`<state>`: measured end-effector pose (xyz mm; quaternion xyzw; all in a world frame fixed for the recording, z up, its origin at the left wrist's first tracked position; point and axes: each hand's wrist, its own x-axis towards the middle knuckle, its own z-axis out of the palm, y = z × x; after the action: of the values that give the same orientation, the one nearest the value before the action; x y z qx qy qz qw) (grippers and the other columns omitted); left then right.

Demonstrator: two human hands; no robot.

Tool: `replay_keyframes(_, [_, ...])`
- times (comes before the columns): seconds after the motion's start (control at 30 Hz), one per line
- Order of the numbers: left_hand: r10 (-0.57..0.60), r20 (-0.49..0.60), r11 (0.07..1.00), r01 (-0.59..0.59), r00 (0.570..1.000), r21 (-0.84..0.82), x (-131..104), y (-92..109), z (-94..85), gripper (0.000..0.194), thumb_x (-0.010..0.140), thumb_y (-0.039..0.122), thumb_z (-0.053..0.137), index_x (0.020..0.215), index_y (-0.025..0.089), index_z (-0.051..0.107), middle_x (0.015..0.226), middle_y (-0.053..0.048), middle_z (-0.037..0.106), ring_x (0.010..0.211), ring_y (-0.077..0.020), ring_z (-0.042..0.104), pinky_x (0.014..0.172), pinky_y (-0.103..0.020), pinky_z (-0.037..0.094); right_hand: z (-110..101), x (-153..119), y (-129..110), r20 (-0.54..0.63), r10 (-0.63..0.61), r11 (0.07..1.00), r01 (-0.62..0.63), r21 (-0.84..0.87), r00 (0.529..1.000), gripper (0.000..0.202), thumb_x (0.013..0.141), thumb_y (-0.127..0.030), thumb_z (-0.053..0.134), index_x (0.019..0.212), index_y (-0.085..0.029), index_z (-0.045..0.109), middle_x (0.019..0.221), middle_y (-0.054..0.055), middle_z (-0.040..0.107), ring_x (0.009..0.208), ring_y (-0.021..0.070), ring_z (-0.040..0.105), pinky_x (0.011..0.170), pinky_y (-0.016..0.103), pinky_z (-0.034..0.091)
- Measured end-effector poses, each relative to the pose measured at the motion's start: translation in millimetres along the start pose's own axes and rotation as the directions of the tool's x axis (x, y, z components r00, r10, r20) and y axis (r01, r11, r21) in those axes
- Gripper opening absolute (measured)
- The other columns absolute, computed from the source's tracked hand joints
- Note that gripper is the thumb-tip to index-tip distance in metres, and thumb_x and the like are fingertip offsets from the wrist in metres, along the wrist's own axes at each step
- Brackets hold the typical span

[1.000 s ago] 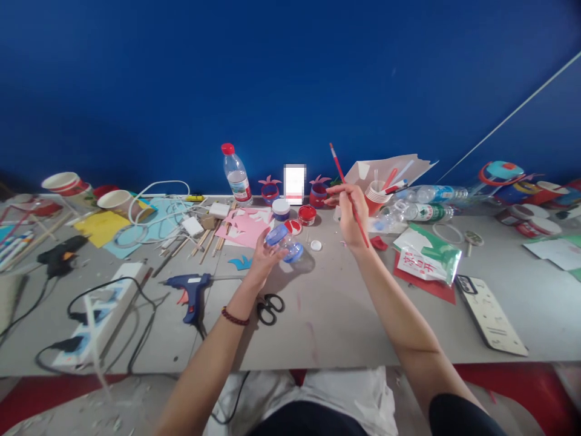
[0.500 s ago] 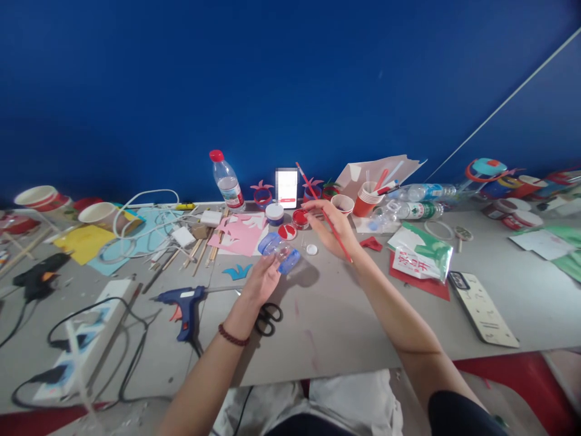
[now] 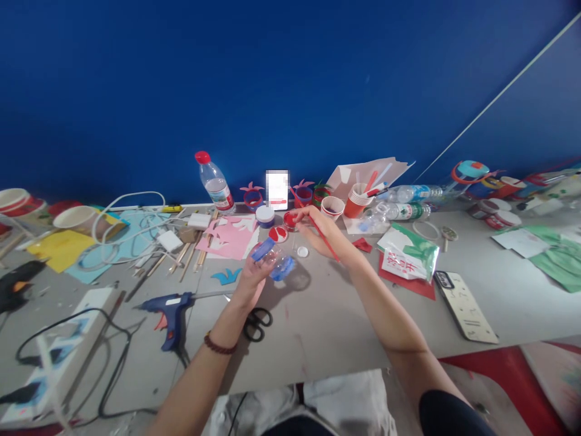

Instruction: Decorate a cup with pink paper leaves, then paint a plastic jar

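My left hand (image 3: 253, 280) is closed around a clear plastic bottle piece (image 3: 283, 267) with blue painted ends, held above the table. In my right hand (image 3: 321, 227) is a thin red paintbrush (image 3: 327, 243), its lower end at a small open jar of red paint (image 3: 289, 220). Whether the bristles touch the paint is hidden by my fingers. The jar's red-smeared lid (image 3: 278, 234) lies just left of it. A small white cap (image 3: 302, 252) is on the table below my right hand. A white-lidded jar (image 3: 265, 216) stands behind the bottle piece.
A blue glue gun (image 3: 175, 312), black-handled scissors (image 3: 258, 324) and a power strip (image 3: 75, 345) lie at the left. Behind are a capped water bottle (image 3: 215, 184), a lit phone (image 3: 277, 191) and paper cups (image 3: 357, 200). Another phone (image 3: 466, 306) lies at the right.
The brush has tilted and its lower end has come to the red paint jar. The bottle piece has turned in my left hand. The whole view has shifted slightly.
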<state>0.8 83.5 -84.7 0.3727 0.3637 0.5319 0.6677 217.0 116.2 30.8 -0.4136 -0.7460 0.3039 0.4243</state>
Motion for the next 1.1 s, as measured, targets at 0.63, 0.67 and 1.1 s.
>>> replay_keyframes(0.63, [0.250,-0.053,0.889,-0.207,0.967,0.408,-8,10,13.0,0.100,0.062,0.035,0.086,0.144,0.029,0.029,0.125,-0.011,0.062,0.127,-0.0296,0.056,0.108,-0.050,0.044,-31,20,17,-0.386,0.313,0.881,-0.113,0.460,0.868,0.037,0.076,-0.056,0.073,0.088,-0.021,0.068,0.075,0.003,0.073,0.078,0.0197,0.073,0.072,0.034,0.062])
replay_keyframes(0.67, [0.255,-0.049,0.886,-0.213,0.966,0.412,-9,10,14.1,0.100,0.062,0.035,0.085,0.145,0.028,0.028,0.126,-0.012,0.062,0.128,-0.0298,0.055,0.110,-0.050,0.042,-32,20,16,-0.390,0.334,0.871,-0.123,0.476,0.858,0.037,0.075,-0.056,0.074,0.086,-0.021,0.068,0.073,0.002,0.073,0.076,0.0192,0.073,0.071,0.033,0.061])
replay_keyframes(1.1, [0.115,0.027,0.971,-0.118,0.993,0.210,-11,0,21.7,0.109,0.064,0.029,0.086,0.150,0.026,0.020,0.130,-0.016,0.063,0.130,-0.0289,0.055,0.109,-0.050,0.042,-37,16,18,-0.366,0.375,0.843,-0.149,0.516,0.852,0.031,0.078,-0.048,0.071,0.089,-0.019,0.068,0.077,0.003,0.075,0.076,0.0181,0.074,0.067,0.029,0.059])
